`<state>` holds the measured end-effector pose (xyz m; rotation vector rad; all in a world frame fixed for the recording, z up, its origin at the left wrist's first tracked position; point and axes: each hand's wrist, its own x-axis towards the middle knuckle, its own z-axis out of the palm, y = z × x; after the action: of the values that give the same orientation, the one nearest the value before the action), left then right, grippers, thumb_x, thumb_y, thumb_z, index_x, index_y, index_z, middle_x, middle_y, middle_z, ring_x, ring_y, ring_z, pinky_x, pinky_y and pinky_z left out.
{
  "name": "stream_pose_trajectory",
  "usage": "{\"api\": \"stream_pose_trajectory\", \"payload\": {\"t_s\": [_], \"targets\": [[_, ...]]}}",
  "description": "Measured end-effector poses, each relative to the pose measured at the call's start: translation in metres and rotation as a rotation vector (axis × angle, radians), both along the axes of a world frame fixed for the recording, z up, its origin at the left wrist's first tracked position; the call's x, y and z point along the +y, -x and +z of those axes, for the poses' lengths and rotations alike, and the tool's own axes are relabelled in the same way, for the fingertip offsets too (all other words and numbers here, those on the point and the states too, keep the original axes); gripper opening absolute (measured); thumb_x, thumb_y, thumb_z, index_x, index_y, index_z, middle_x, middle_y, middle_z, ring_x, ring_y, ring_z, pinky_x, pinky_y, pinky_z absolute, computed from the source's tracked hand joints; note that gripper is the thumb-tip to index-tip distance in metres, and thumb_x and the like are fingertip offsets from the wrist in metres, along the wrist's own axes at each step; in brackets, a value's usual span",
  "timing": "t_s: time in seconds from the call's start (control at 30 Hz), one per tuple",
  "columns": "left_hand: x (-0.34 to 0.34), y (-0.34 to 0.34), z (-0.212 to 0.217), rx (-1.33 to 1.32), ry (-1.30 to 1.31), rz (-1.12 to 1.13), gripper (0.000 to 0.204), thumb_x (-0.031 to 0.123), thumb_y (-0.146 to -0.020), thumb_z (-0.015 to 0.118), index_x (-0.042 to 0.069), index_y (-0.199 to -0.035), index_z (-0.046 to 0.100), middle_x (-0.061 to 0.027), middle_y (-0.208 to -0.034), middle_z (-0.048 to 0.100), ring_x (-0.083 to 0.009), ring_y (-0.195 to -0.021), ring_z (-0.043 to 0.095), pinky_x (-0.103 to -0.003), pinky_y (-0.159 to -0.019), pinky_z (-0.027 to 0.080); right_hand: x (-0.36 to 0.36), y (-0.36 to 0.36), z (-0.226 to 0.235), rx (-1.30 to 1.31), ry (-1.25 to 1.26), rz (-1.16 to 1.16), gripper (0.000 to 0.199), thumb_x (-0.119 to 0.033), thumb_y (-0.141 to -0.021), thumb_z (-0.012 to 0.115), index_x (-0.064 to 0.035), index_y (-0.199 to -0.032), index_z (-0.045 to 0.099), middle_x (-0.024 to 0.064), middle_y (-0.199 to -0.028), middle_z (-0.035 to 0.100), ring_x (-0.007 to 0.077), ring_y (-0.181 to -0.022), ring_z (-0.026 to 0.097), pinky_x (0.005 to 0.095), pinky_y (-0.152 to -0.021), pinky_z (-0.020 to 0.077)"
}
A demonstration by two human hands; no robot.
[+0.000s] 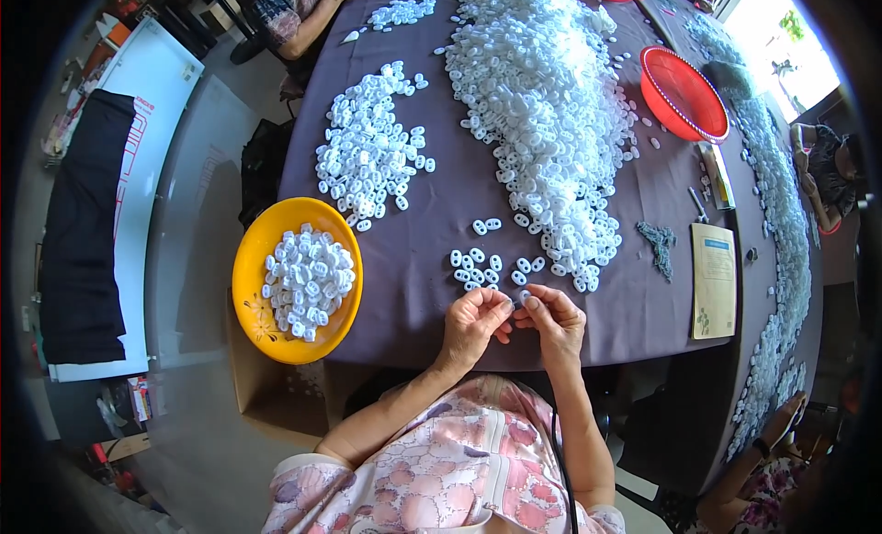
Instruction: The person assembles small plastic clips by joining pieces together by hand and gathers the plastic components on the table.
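Observation:
Close together at the near edge of the table, my two hands are pinched. My right hand (557, 325) grips a small white oval piece with two holes (525, 296) between thumb and fingertips. My left hand (478, 326) has thumb and forefinger pressed together beside it, and what they hold is too small to make out. Just beyond my fingers lies a loose group of the same white oval pieces (475, 266). Farther off, a large heap of these pieces (551, 130) runs toward the far end. A smaller heap (369, 148) lies to the left.
A yellow bowl (250, 327) with white pieces stands at the left edge above a cardboard box (266, 407). To the right are a red basket (663, 107), a grey-green tangle (659, 245) and a tan booklet (714, 291). Other people sit at far left and right.

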<state>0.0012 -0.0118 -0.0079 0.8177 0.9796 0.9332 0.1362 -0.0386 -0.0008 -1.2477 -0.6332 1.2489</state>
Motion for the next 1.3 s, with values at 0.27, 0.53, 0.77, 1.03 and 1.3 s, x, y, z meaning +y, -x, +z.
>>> {"api": "stream_pose_trajectory", "payload": {"t_s": [0.27, 0.53, 0.77, 1.03, 1.3], "targets": [[0.001, -0.001, 0.004, 0.034, 0.0, -0.016, 0.01, 0.011, -0.088, 0.059, 0.002, -0.085, 0.059, -0.0015, -0.071, 0.059, -0.008, -0.057, 0.057, -0.021, -0.05, 0.049, 0.0, 0.0, -0.001, -0.037, -0.008, 0.014, 0.014, -0.004, -0.086, 0.062, 0.0007, -0.1, 0.065, 0.0032, -0.08, 0.066, 0.0079, -0.067, 0.063, 0.0213, -0.061, 0.0535], [0.002, -0.002, 0.005, 0.015, 0.014, -0.024, 0.011, 0.011, -0.088, 0.059, 0.0, -0.086, 0.06, -0.0032, -0.072, 0.061, -0.0079, -0.059, 0.058, -0.021, -0.05, 0.05, -0.002, 0.0, -0.002, -0.099, -0.021, 0.035, 0.017, 0.001, -0.085, 0.062, 0.0007, -0.101, 0.064, 0.0017, -0.082, 0.064, 0.0063, -0.068, 0.061, 0.0193, -0.062, 0.0515], [0.002, 0.0, 0.004, -0.006, 0.018, -0.044, 0.012, 0.011, -0.088, 0.06, -0.001, -0.092, 0.06, -0.007, -0.077, 0.064, -0.0111, -0.064, 0.062, -0.022, -0.054, 0.052, -0.004, 0.002, -0.003, -0.111, -0.093, 0.064, 0.018, 0.004, -0.084, 0.061, 0.0016, -0.102, 0.063, 0.0003, -0.084, 0.062, 0.0049, -0.073, 0.058, 0.0186, -0.064, 0.0498], [0.002, -0.002, 0.002, 0.002, -0.008, -0.051, 0.012, 0.012, -0.089, 0.061, 0.0, -0.089, 0.061, -0.0057, -0.075, 0.065, -0.011, -0.064, 0.063, -0.022, -0.055, 0.052, -0.006, 0.001, -0.007, -0.136, -0.123, 0.1, 0.019, 0.006, -0.084, 0.06, 0.0012, -0.102, 0.064, -0.0008, -0.083, 0.06, 0.0045, -0.072, 0.058, 0.0184, -0.064, 0.0491], [0.004, -0.005, 0.005, -0.027, 0.118, 0.018, 0.01, 0.009, -0.087, 0.063, 0.0, -0.089, 0.063, -0.0069, -0.078, 0.066, -0.0132, -0.065, 0.065, -0.024, -0.058, 0.055, -0.005, 0.002, -0.008, -0.177, -0.208, 0.095, 0.026, 0.01, -0.081, 0.061, 0.0018, -0.106, 0.062, 0.0015, -0.093, 0.058, 0.0074, -0.083, 0.058, 0.019, -0.073, 0.0479]]}}
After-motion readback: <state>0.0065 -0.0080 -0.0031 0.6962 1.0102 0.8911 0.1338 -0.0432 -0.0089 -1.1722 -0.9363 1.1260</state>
